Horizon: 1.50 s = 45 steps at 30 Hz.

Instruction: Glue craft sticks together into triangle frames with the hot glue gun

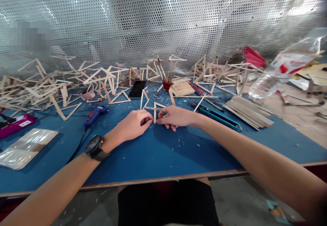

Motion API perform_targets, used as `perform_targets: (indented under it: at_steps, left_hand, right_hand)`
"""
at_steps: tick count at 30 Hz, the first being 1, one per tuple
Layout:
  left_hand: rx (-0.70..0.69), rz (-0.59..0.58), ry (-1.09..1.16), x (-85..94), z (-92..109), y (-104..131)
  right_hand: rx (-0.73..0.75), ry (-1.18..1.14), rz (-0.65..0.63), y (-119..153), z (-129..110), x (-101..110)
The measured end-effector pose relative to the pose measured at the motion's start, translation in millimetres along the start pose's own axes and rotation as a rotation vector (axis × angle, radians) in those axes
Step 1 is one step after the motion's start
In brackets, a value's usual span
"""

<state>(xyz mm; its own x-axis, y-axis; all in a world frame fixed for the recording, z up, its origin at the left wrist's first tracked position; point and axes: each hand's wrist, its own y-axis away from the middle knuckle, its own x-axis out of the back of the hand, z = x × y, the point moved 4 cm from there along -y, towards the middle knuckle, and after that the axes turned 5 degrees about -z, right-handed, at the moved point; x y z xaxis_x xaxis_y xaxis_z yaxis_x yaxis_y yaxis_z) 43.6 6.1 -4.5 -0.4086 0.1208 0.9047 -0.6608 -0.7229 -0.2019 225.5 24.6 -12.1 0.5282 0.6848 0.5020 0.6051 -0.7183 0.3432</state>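
Observation:
My left hand (134, 124), with a watch (95, 147) on its wrist, is closed with thumb and fingers curled together. Its fingertips are at the left side of a small frame of wooden craft sticks (154, 112) on the blue tabletop (153, 161). From the right, my right hand (173, 116) pinches this frame near its lower end, the other fingers bent below. Whether anything is inside the left pinch is hidden. Just behind the hands stands another joined stick piece (144, 98).
A blue glue gun (95, 114) lies left. On the right are a teal cutter (219, 117), loose flat sticks (247, 112) and a tilted plastic bottle (283, 66). Tangled stick frames (43, 86), a black phone (138, 89) and a small jar (167, 84) line the back before perforated metal.

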Motion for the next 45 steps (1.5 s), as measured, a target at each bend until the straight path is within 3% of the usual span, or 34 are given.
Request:
perform_targets:
  at_steps: [21,32,38,45]
  left_hand:
    - [-0.037,-0.026,-0.108,-2.2,2.2,-1.0]
    - [-0.068,-0.138,-0.347,-1.7,6.8,2.3]
    - [-0.060,-0.108,-0.277,3.9,8.2,2.3]
    - [-0.126,-0.102,-0.376,0.5,6.0,5.8]
  right_hand:
    - [-0.019,-0.036,0.042,-4.5,3.8,-1.6]
    - [-0.018,-0.055,0.074,-8.7,8.3,-0.7]
    - [-0.006,-0.060,0.070,-7.7,9.6,-0.7]
    - [-0.030,-0.034,0.089,-6.1,7.2,-1.6]
